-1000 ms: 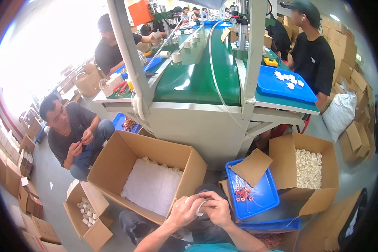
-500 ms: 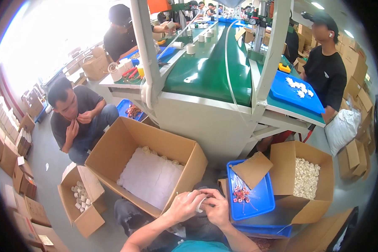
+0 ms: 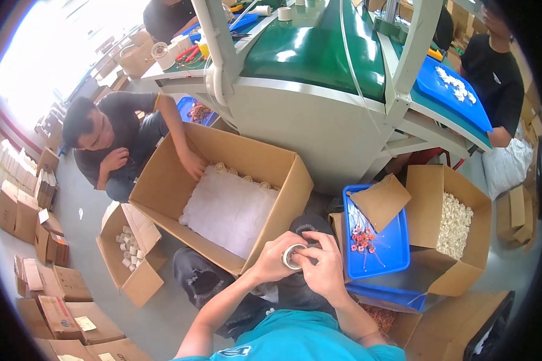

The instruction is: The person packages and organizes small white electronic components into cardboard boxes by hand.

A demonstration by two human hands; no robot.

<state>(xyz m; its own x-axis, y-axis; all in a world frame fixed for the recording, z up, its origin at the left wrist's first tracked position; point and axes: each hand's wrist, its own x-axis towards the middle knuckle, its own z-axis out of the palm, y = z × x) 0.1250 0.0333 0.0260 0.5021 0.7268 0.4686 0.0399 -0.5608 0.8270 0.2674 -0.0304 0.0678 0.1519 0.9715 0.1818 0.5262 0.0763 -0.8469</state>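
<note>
A short white plastic cylinder (image 3: pixel 287 257), its round opening facing up, is held over my lap. My left hand (image 3: pixel 271 260) is wrapped round its outer side. My right hand (image 3: pixel 324 268) is closed at the opening, with fingertips at the rim and reaching inside. Whether a small part is between those fingertips is hidden. Just beyond my left hand stands a large cardboard box (image 3: pixel 223 137) with a white sheet (image 3: pixel 229 201) inside and several white cylinders (image 3: pixel 247 178) along its far side. Right of my hands is a blue tray (image 3: pixel 397 256) with red-and-white wired parts (image 3: pixel 362 239).
A co-worker crouches at the left, one hand (image 3: pixel 193 165) inside the large box. A small box (image 3: pixel 111 240) of white cylinders stands at the left. Another box (image 3: pixel 424 204) of small white pieces is at the right. Ahead stands a green conveyor (image 3: pixel 307 54); a person stands beyond it.
The view has tipped downward. My hands have turned the cylinder so its opening shows, my right fingers now at it. The co-worker has reached one arm into the large box.
</note>
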